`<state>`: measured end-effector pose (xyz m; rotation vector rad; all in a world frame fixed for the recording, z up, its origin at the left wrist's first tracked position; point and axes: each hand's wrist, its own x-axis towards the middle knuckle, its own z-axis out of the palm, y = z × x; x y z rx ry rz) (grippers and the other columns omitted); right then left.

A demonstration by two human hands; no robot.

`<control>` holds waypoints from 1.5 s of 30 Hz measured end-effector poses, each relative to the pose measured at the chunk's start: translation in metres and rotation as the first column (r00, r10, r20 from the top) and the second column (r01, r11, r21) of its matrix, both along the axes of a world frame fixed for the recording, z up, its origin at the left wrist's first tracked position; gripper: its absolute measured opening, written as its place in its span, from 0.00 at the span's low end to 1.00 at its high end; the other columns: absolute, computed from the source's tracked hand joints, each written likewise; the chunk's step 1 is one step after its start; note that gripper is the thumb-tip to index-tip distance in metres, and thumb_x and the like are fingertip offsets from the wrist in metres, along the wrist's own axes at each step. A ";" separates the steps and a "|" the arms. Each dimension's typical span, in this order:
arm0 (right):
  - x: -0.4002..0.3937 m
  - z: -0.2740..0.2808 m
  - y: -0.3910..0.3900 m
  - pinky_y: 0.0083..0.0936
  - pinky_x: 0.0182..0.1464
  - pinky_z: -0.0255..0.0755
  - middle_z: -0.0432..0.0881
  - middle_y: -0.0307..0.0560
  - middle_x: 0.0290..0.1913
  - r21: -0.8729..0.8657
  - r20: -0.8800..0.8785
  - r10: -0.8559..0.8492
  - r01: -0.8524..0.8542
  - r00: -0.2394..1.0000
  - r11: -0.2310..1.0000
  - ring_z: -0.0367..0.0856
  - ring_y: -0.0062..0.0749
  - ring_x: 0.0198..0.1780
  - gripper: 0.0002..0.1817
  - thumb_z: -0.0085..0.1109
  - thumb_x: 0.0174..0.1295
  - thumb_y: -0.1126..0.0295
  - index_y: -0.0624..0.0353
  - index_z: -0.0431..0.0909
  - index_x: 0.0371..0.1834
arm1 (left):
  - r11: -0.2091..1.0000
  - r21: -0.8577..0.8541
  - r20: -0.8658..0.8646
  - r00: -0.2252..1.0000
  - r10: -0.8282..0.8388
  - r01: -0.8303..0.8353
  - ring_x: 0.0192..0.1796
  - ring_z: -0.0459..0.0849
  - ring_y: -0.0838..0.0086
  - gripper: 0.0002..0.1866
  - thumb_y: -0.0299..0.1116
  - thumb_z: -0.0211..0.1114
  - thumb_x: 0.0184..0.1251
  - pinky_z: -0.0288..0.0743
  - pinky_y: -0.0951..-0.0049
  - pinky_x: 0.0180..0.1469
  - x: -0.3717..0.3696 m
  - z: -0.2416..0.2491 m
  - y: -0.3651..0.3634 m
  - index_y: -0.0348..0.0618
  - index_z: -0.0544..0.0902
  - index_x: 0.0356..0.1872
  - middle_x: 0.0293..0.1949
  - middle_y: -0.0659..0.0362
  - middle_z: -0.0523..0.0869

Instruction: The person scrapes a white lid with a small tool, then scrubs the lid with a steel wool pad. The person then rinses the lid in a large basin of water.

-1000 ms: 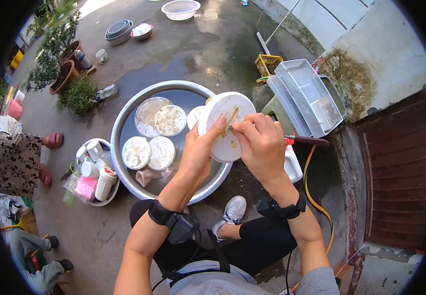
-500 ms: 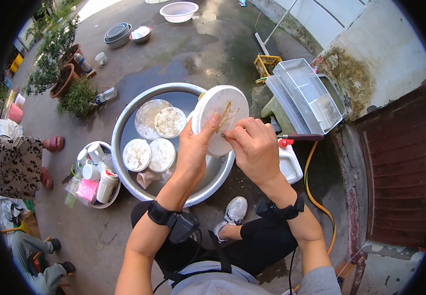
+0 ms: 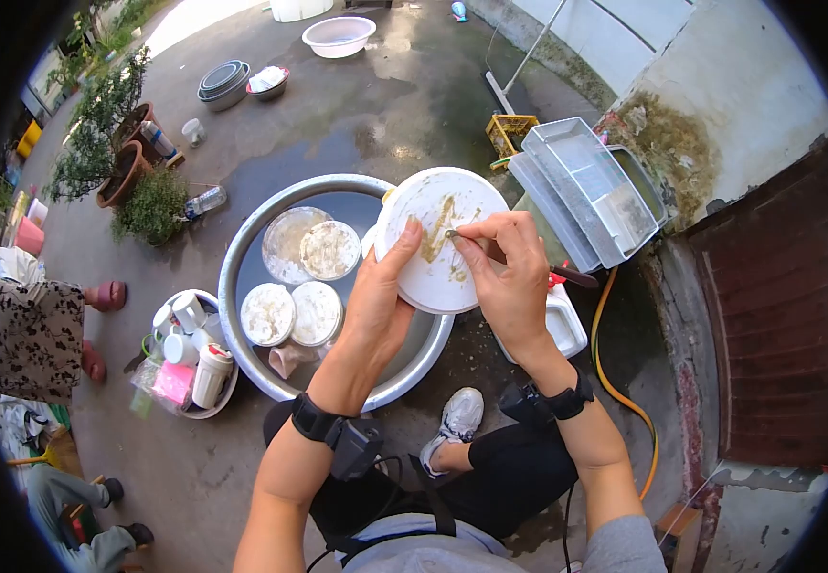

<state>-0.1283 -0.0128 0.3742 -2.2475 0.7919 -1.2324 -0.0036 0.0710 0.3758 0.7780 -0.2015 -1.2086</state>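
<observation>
My left hand point(image 3: 382, 286) grips a white round lid point(image 3: 462, 196) by its edge, thumb on its face. Yellow-brown residue streaks the middle of the lid. In my right hand point(image 3: 514, 277) is a slim tool with a dark brown handle point(image 3: 576, 277); the handle sticks out to the right behind the fingers. Its small dark tip, by my pinched fingertips, touches or nearly touches the residue; its exact kind is mostly hidden. Below the lid stands a wide metal basin point(image 3: 233, 315) of water, with several stained round lids point(image 3: 268, 314) and a pinkish cloth point(image 3: 290, 359).
At left, a bowl point(image 3: 228, 393) holds mugs, a tumbler and a pink packet. Clear plastic bins point(image 3: 591, 196), a white container point(image 3: 559, 325) and an orange hose point(image 3: 615, 387) lie at right. Potted plants point(image 3: 151, 205) stand at left; two other people point(image 3: 32, 329) are partly visible.
The lid has turned to face me more squarely. My right hand has shifted slightly right and turned, bringing the tool's tip higher on the lid, right of the main streak.
</observation>
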 end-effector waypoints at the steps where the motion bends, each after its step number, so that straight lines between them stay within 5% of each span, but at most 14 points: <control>1: 0.001 0.001 0.001 0.32 0.42 0.64 0.78 0.39 0.39 0.028 0.020 -0.018 0.017 1.000 0.999 0.79 0.35 0.37 0.07 0.69 0.57 0.74 0.54 0.82 0.38 | 1.000 -0.021 0.006 1.000 -0.001 0.001 0.62 0.80 0.70 0.28 0.40 0.66 0.72 0.75 0.67 0.63 -0.001 0.001 0.000 0.40 0.69 0.67 0.60 0.55 0.80; 15: 0.001 0.009 0.009 0.33 0.41 0.64 0.79 0.40 0.38 -0.021 0.011 -0.008 0.008 1.000 1.000 0.79 0.36 0.40 0.06 0.69 0.54 0.75 0.55 0.82 0.33 | 0.999 -0.047 -0.050 0.998 0.024 -0.026 0.61 0.80 0.71 0.26 0.39 0.66 0.72 0.75 0.68 0.63 -0.007 -0.002 0.002 0.41 0.71 0.66 0.59 0.56 0.81; 18: 0.000 0.010 0.007 0.34 0.41 0.64 0.80 0.40 0.38 0.084 0.040 -0.056 0.052 0.998 0.995 0.79 0.37 0.41 0.06 0.69 0.54 0.75 0.55 0.82 0.33 | 0.998 -0.053 -0.058 0.998 0.024 -0.027 0.61 0.80 0.71 0.26 0.39 0.66 0.72 0.75 0.67 0.63 -0.007 -0.002 0.002 0.41 0.71 0.66 0.59 0.56 0.81; 23: -0.002 0.009 0.007 0.34 0.41 0.65 0.79 0.40 0.37 -0.053 -0.029 0.032 -0.033 0.999 0.998 0.79 0.37 0.40 0.05 0.68 0.55 0.75 0.55 0.81 0.33 | 1.000 -0.026 -0.078 0.997 0.016 -0.018 0.61 0.80 0.71 0.26 0.38 0.67 0.71 0.75 0.67 0.63 -0.005 -0.002 0.005 0.41 0.71 0.66 0.59 0.56 0.81; 27: 0.000 0.006 0.006 0.34 0.41 0.65 0.79 0.40 0.37 0.044 0.032 -0.008 0.006 0.999 0.999 0.79 0.38 0.40 0.05 0.68 0.54 0.75 0.55 0.81 0.31 | 0.999 -0.029 -0.068 0.997 0.024 -0.026 0.61 0.80 0.71 0.26 0.38 0.66 0.72 0.76 0.68 0.63 -0.007 -0.001 0.004 0.41 0.71 0.66 0.59 0.56 0.81; 33: -0.002 0.007 0.011 0.34 0.40 0.65 0.79 0.40 0.36 -0.134 -0.088 0.111 -0.122 0.990 0.983 0.79 0.37 0.39 0.05 0.68 0.54 0.75 0.56 0.81 0.32 | 0.999 -0.041 -0.051 0.998 0.023 -0.025 0.61 0.80 0.71 0.26 0.39 0.67 0.71 0.76 0.68 0.62 0.000 -0.010 0.002 0.41 0.71 0.66 0.59 0.56 0.81; 38: -0.003 0.006 0.004 0.34 0.39 0.65 0.79 0.41 0.36 -0.050 -0.020 -0.056 0.055 0.998 0.997 0.79 0.38 0.39 0.06 0.69 0.54 0.76 0.56 0.81 0.33 | 0.999 -0.028 -0.053 0.998 0.026 -0.028 0.60 0.80 0.71 0.26 0.39 0.67 0.71 0.75 0.67 0.63 -0.005 -0.004 0.002 0.42 0.71 0.65 0.59 0.56 0.81; 45: -0.003 0.006 0.009 0.35 0.40 0.67 0.78 0.42 0.37 -0.087 -0.058 -0.049 0.044 0.997 0.995 0.79 0.39 0.40 0.06 0.69 0.55 0.75 0.56 0.81 0.33 | 0.999 -0.033 -0.051 0.998 0.033 -0.034 0.61 0.80 0.70 0.26 0.39 0.67 0.71 0.75 0.66 0.64 -0.007 -0.005 0.002 0.41 0.71 0.65 0.59 0.56 0.81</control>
